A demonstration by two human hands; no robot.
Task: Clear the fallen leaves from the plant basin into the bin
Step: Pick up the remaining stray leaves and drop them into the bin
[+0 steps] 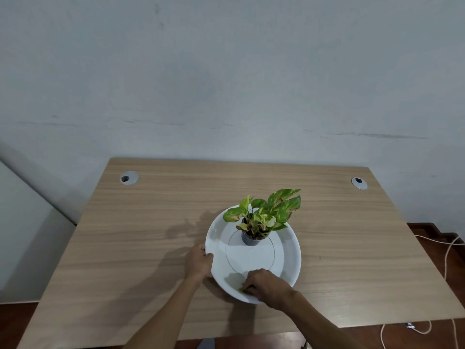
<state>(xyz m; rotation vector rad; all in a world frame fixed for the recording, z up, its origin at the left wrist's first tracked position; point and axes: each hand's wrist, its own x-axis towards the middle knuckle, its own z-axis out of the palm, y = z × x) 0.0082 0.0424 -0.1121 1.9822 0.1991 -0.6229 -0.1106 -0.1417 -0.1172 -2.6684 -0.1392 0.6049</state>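
Left hand (198, 261) grips basin (289, 250) rim; right hand (268, 285) pinches leaf (242, 289)

The table (151, 235) showed a matt, pale wood-grain top, the white basin (289, 250) looked smooth and faintly glossy like plastic, the small dark pot (249, 240) shone a little, and the wall (226, 71) was flat, scuffed paint.
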